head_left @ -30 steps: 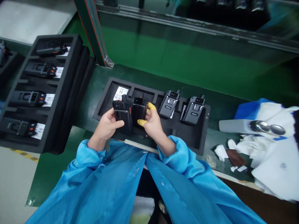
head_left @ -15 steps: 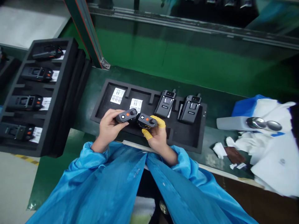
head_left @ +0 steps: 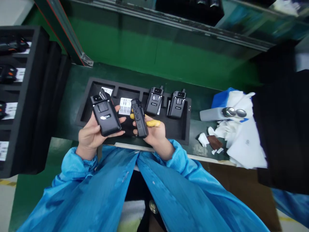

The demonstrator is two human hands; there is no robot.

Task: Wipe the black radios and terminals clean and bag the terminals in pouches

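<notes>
My left hand (head_left: 90,135) is closed round a black walkie-talkie (head_left: 107,120), whose back with belt clip and logo faces up. Yellow finger cots cover some fingers of my right hand (head_left: 155,132), which grips a second walkie-talkie (head_left: 139,119) turned on edge, its side buttons showing. Both are held above the left half of a black foam tray (head_left: 130,87). Two more walkie-talkies, one in the middle (head_left: 154,100) and one at the right (head_left: 177,104), lie back up in the tray. A white label sheet (head_left: 125,106) shows in a tray compartment between my hands.
Stacked foam trays (head_left: 38,96) with more radios and labels stand at the left. On the right of the bench lie a grey-white holder (head_left: 211,114) with metal spoon-like ends, crumpled white tissues (head_left: 225,129) and a brown scrap (head_left: 214,142). A metal post (head_left: 72,38) rises behind the tray.
Both held walkie-talkies have been turned: the left one from its top end to its back, the right one onto its side. My hands have moved apart slightly. The view has shifted right.
</notes>
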